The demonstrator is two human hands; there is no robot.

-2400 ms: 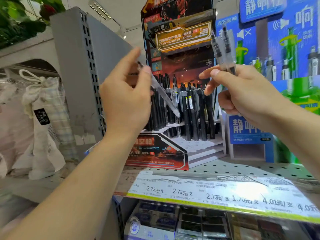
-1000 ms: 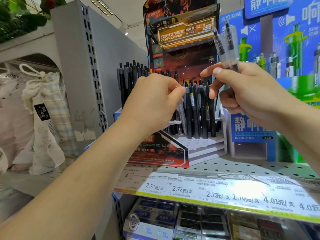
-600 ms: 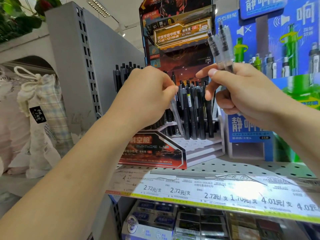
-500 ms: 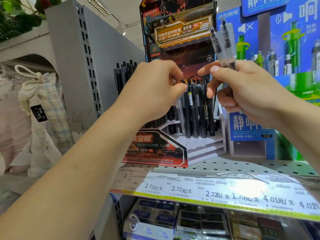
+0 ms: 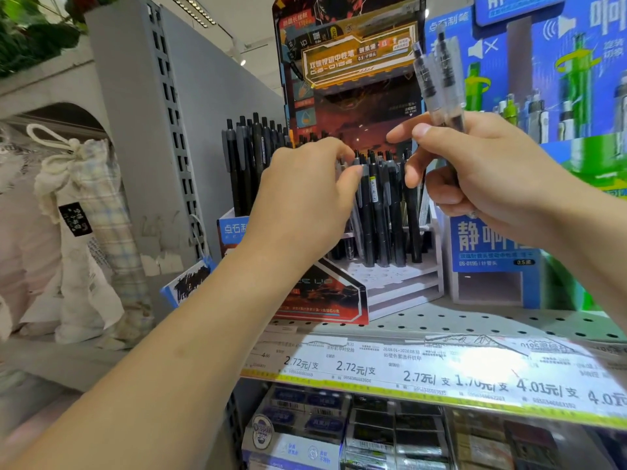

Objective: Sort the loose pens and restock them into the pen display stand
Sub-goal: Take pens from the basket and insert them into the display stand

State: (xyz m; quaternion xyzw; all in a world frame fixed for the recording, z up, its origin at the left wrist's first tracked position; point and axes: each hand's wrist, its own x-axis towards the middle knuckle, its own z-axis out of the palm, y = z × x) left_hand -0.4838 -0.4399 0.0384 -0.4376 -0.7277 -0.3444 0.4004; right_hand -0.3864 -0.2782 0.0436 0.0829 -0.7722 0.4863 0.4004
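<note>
The red-and-black pen display stand (image 5: 400,286) sits on the perforated shelf, and its white stepped base holds a row of black pens (image 5: 383,212). My left hand (image 5: 305,198) reaches into that row. Its thumb and forefinger pinch the top of a translucent pen (image 5: 355,215) that stands in the stand among the black ones. My right hand (image 5: 492,184) is raised just right of the stand and grips two clear pens (image 5: 437,83) upright, their tips hidden in my fist.
A blue pen display (image 5: 488,252) stands to the right of the stand. Behind my left hand is another box of black pens (image 5: 247,164). The grey shelf upright (image 5: 169,130) and cloth bags (image 5: 88,232) are at left. Price labels (image 5: 441,374) line the shelf's front edge, with boxed stock (image 5: 305,429) below.
My left hand brought a translucent pen down into the stand's row, then slid its fingers up to the pen's top. My right hand kept its two clear pens in place.
</note>
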